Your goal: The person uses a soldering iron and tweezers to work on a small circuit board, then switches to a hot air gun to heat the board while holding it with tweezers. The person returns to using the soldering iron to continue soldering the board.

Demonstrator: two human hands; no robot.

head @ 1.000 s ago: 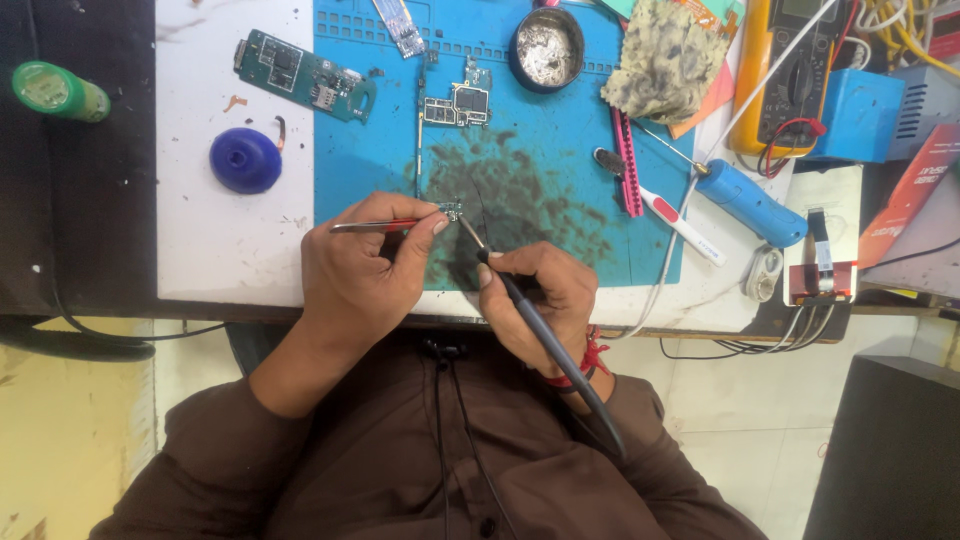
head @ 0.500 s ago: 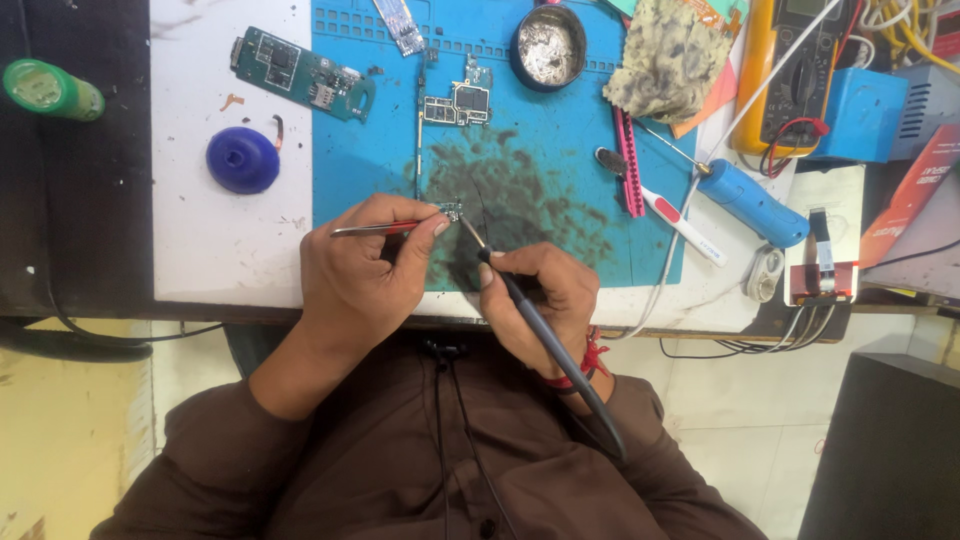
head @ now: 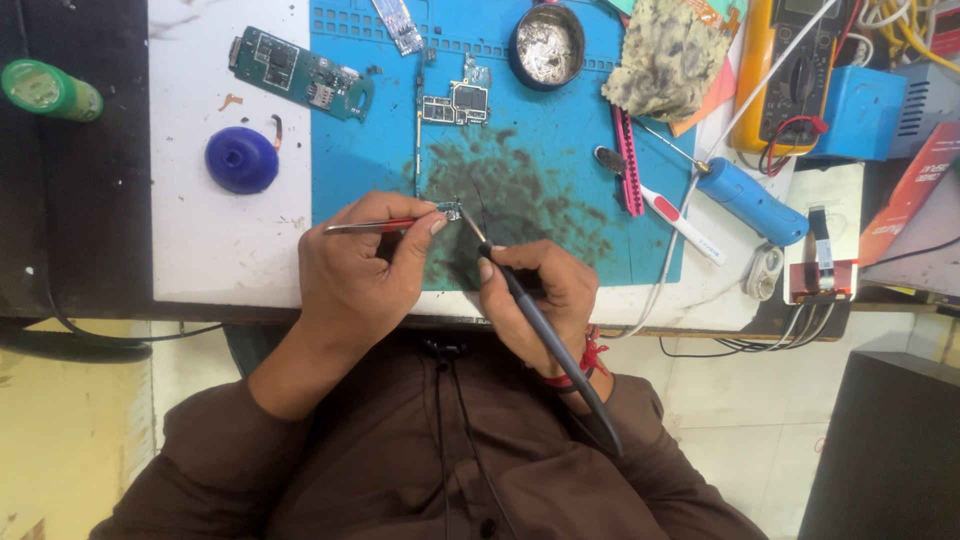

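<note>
The left hand [head: 355,270] is pinching tweezers [head: 385,224], which are gripping a small component [head: 450,210] over the stained blue mat [head: 560,170]. The right hand [head: 540,300] is gripping a soldering iron [head: 530,310], its tip touching that component.

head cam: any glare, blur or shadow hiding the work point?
Head view: sharp and evenly lit, no motion blur on the left hand or right hand; mild glare on the round metal tin; the tiny part at the tweezers tip is too small to resolve; edges bend slightly.
</note>
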